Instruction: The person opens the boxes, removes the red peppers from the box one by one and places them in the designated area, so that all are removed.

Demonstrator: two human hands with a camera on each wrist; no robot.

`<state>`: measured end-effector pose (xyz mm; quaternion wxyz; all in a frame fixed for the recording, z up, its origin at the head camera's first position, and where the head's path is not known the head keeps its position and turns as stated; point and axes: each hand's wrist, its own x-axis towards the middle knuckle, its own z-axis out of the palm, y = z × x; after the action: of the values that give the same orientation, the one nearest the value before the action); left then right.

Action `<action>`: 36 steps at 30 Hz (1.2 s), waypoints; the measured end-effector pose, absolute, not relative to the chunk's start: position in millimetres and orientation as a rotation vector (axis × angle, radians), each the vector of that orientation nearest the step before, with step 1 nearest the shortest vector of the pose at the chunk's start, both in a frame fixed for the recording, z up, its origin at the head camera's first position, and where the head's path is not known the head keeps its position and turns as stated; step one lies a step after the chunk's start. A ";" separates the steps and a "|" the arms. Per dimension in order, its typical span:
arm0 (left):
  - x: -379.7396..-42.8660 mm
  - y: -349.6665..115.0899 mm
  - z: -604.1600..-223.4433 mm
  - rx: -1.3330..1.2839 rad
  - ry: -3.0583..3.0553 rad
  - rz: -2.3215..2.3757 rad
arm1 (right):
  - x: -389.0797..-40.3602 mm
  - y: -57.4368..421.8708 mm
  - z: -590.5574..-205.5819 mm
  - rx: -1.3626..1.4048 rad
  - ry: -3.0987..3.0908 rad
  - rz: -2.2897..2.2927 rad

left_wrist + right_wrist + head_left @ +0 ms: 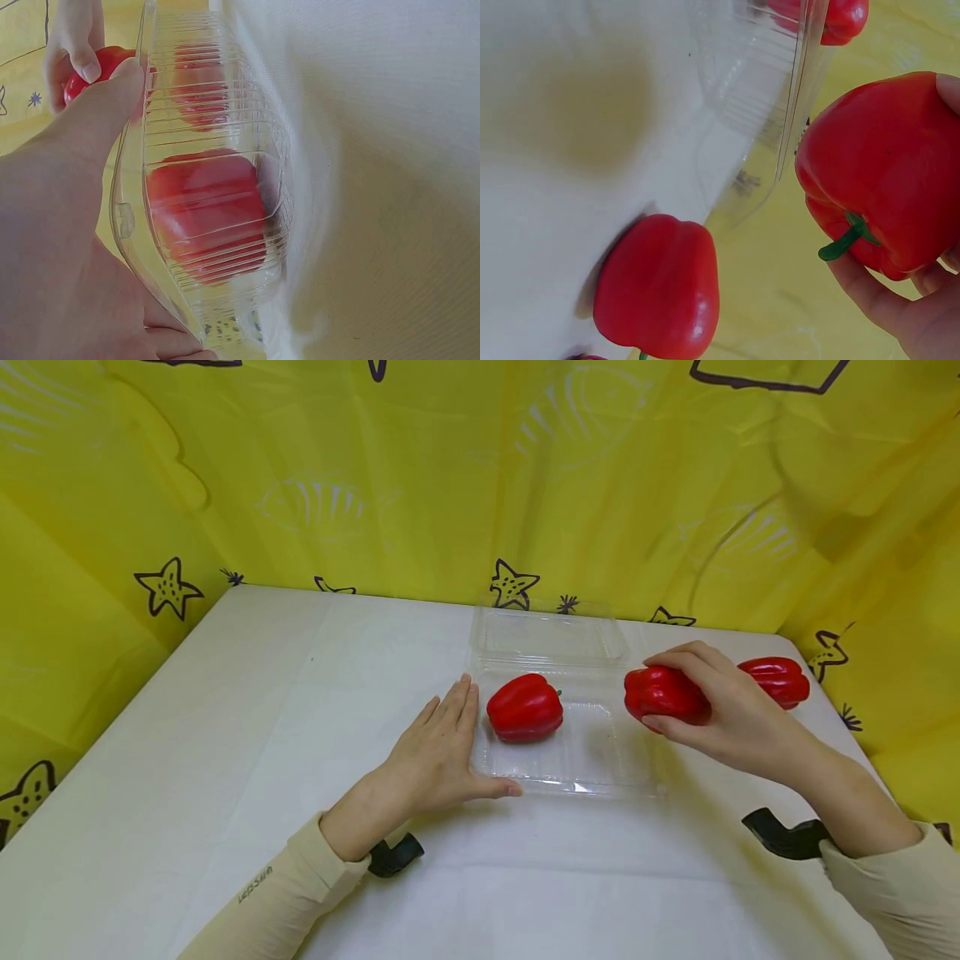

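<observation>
A clear plastic clamshell box (573, 783) lies with its lid (551, 635) folded back. Inside, on the left, rests a red bell pepper (525, 708), also seen through the ribbed wall in the left wrist view. My left hand (442, 752) lies at the box's near left corner, fingers straight along the side and thumb along the front edge. My right hand (731, 714) grips a second red bell pepper (663, 693) between thumb and fingers, above the box's right edge. In the right wrist view, this pepper's green stem (847, 238) shows.
Another red bell pepper (780, 681) lies on the white table (225, 760) beyond my right hand. In the right wrist view, a sliver of a further red thing (585, 357) shows at the bottom edge. A yellow patterned curtain (420, 485) hangs behind the table.
</observation>
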<state>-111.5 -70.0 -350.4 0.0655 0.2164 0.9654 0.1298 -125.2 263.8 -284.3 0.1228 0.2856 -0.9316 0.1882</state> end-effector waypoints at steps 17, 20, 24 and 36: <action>-111.4 -71.1 -350.5 0.654 2.914 0.393 | -126.5 290.2 -290.0 0.716 -2.798 0.518; -111.2 -71.3 -350.7 0.657 2.918 0.397 | -127.3 293.9 -291.5 0.710 -2.797 0.501; -111.3 -71.2 -351.1 0.661 2.920 0.397 | -128.3 298.2 -294.2 0.700 -2.805 0.487; -111.0 -70.4 -350.6 0.653 2.904 0.411 | -131.6 310.5 -305.8 0.713 -2.878 0.464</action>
<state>-111.0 -70.4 -350.6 0.0681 0.2169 0.9642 0.1365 -131.6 310.5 -305.8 0.0705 0.2369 -0.9566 0.1541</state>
